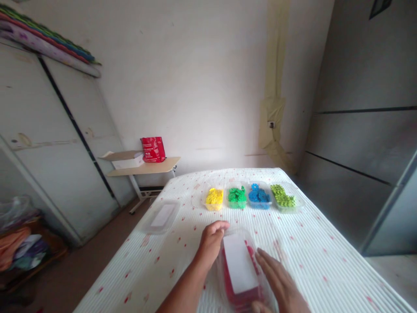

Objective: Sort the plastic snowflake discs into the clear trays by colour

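Observation:
A clear plastic box (224,284) with red pieces inside lies in front of me, its lid on and a white label (239,263) on top. My left hand (211,241) holds its far left edge, fingers bent around the corner. Along the right side rest the straight fingers of my right hand (282,280), with the thumb at the near edge. Beyond stand open clear boxes of yellow pieces (214,198), green pieces (237,196), blue pieces (259,195) and light green pieces (282,196).
A clear lid with a white label (163,215) lies on the left of the bed-like surface, which has a white dotted cover (156,269). A small table (146,167) carries a red bag (153,149) and a white box (127,161). Grey cabinets (361,143) rise at right.

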`<action>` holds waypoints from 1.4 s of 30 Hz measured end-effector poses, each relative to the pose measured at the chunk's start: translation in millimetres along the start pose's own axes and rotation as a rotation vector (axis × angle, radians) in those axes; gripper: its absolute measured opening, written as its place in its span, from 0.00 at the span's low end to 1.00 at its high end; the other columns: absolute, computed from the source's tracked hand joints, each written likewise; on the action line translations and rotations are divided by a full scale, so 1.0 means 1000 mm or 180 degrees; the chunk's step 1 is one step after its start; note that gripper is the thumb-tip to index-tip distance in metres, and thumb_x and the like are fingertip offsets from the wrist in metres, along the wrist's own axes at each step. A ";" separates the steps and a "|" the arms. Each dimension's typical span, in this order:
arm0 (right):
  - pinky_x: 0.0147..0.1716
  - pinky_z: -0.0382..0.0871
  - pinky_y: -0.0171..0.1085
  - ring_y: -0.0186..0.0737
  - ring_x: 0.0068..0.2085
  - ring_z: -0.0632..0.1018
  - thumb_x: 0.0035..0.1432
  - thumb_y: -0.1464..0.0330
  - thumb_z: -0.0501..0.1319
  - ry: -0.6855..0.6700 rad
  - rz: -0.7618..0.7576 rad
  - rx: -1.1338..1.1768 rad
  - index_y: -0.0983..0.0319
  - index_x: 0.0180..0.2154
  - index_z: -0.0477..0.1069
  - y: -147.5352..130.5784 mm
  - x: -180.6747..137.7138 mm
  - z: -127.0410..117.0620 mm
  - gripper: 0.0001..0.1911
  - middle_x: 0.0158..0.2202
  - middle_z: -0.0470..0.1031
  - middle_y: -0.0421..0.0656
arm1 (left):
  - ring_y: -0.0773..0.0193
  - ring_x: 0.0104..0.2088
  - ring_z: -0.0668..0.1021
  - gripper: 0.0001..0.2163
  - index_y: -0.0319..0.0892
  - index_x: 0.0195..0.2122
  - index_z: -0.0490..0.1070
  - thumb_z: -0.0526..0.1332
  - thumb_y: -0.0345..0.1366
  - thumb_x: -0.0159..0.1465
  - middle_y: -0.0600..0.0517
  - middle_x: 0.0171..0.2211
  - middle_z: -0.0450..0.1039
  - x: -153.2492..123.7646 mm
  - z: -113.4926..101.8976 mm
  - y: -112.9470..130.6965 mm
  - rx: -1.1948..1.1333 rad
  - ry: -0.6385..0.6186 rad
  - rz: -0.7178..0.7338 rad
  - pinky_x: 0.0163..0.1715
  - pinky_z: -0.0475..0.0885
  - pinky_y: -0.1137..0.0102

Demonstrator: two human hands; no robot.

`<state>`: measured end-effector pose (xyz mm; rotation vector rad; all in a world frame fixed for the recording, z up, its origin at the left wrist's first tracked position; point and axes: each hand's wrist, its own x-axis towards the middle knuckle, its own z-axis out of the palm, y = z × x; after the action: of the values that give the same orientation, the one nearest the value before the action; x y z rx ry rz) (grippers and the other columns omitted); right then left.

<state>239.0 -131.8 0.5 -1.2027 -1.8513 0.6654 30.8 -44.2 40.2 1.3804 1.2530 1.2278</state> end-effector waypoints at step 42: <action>0.60 0.49 0.46 0.48 0.63 0.51 0.53 0.51 0.54 0.0267 0.1243 0.0771 0.58 0.60 0.52 -0.003 0.031 -0.008 0.37 0.63 0.50 0.45 | 0.58 0.59 0.61 0.26 0.42 0.53 0.64 0.62 0.42 0.53 0.46 0.59 0.60 -0.044 -0.011 -0.018 -0.0517 0.0417 -0.0509 0.58 0.54 0.65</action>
<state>237.4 -104.9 17.8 -1.4163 -1.4290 1.0058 17.6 -86.2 19.1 1.0770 1.2962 1.2941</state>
